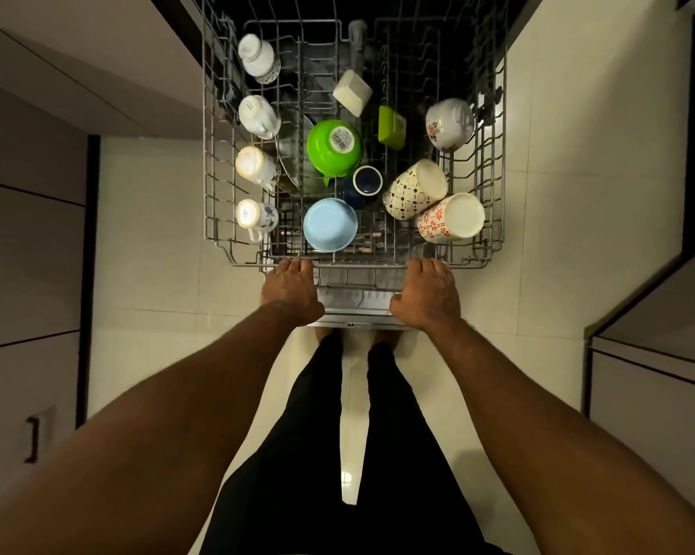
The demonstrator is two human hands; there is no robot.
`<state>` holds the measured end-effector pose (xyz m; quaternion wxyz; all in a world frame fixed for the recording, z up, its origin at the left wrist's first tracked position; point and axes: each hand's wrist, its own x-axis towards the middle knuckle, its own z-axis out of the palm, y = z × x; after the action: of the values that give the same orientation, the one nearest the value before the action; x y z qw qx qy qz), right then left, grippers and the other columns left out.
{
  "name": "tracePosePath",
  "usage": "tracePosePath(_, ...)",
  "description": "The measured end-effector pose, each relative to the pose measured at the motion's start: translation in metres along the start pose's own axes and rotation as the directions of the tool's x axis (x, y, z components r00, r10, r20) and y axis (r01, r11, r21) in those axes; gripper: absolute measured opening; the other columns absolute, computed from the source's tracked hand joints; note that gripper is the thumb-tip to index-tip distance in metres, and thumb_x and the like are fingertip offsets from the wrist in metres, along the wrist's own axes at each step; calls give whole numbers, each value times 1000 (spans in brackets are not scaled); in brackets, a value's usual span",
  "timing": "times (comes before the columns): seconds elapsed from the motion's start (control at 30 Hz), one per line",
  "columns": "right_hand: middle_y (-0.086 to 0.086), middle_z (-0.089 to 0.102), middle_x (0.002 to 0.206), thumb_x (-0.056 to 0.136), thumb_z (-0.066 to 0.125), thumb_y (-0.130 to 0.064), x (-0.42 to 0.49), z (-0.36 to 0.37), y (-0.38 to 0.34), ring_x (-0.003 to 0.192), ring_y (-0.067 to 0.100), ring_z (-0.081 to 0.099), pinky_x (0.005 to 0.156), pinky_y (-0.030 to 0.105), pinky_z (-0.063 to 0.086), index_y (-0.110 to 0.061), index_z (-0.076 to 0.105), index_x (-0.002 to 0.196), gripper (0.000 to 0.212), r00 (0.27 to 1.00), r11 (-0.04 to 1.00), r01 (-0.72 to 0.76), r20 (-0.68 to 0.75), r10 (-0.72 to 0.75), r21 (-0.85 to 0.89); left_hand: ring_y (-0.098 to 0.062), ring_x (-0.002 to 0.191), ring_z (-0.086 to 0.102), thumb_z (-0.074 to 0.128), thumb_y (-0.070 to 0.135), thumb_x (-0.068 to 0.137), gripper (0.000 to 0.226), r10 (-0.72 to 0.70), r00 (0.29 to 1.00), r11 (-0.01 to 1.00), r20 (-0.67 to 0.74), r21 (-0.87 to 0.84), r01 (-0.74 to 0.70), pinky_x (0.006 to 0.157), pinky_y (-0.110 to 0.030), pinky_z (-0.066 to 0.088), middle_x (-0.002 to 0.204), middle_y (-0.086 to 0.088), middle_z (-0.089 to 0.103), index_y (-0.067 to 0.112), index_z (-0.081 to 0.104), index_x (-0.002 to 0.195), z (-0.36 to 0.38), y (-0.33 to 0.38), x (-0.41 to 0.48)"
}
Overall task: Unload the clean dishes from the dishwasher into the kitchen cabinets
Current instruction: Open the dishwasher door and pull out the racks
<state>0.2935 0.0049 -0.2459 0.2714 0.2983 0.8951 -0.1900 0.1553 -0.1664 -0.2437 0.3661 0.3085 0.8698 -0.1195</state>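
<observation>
The grey wire dishwasher rack point(217, 218) is pulled out over the open door point(354, 310). It holds a green bowl point(333, 148), a light blue bowl point(330, 225), a dark blue cup point(366, 181), two patterned mugs point(416, 190) point(452, 218) on the right, a floral bowl point(450, 124), a green box point(392, 127), a white container point(352, 92) and several white cups point(255, 216) along the left. My left hand point(292, 290) and my right hand point(428, 292) both grip the rack's front rail, fingers curled over it.
Cabinet fronts stand on the left point(29, 254) and on the right point(654, 354). Pale floor tiles point(153, 242) lie on both sides of the rack. My legs in black trousers point(338, 454) stand just before the door.
</observation>
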Motion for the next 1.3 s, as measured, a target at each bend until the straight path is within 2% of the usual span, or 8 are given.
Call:
tracePosePath(0.43,12,48,136,79,65,-40,-3,4,4,129,30,40,113,41,30,-9,44,131,64,1000,1000,-1,-30,2,18,-27,143,25,66,32,74,87,-24,1000,999,-5,-42,24,115,-41,32,154,-9,31,11,26,148,16,4,-5)
tracePosePath(0.67,12,48,138,80,64,-40,-1,4,10,129,29,41,113,40,30,-8,43,135,67,999,999,33,14,-33,-9,-27,151,7,61,34,80,92,-16,998,999,63,-27,18,122,-39,16,162,-11,12,8,12,154,13,8,-9)
tracePosePath(0.77,13,44,143,82,63,-40,1,-1,10,133,30,37,116,41,25,-8,40,139,70,998,999,32,60,-32,2,-26,151,1,57,35,84,92,5,989,999,148,-34,0,123,-40,11,164,-10,4,10,4,156,5,4,-9)
tracePosePath(0.83,14,35,151,85,60,-38,1,-5,9,141,30,29,120,42,19,-7,31,146,74,995,999,28,98,-30,31,-24,152,-1,53,33,87,89,9,984,999,176,-50,0,123,-40,10,164,-9,0,10,1,156,-2,2,-10)
tracePosePath(0.9,14,18,160,88,57,-34,-1,-7,7,148,29,14,122,41,11,-6,15,153,82,995,996,41,87,-48,78,-23,152,-5,47,29,89,85,6,989,996,148,-94,8,123,-39,7,164,-8,-6,10,-2,156,-8,4,-11)
tracePosePath(0.97,13,9,162,89,54,-31,-3,-11,3,150,28,7,122,40,8,-6,7,155,84,998,990,67,-25,-64,121,-21,151,-6,44,26,91,81,-11,997,986,74,-164,23,123,-39,6,164,-8,-7,10,-2,156,-14,10,-14)
tracePosePath(1.07,14,11,162,87,52,-30,-4,-21,-3,149,28,9,122,41,12,-6,10,154,82,983,987,111,-156,-93,112,-23,152,-2,43,27,92,78,-17,998,975,-56,-221,4,123,-39,7,164,-10,-1,8,3,156,-22,20,-21)
tracePosePath(1.3,14,18,160,87,54,-31,-10,-48,-4,148,28,15,121,42,16,-5,17,153,80,961,982,180,-226,-161,63,-25,152,-2,39,33,98,73,-31,991,968,-133,-250,-3,123,-39,5,164,-11,0,6,4,156,-38,36,-46)
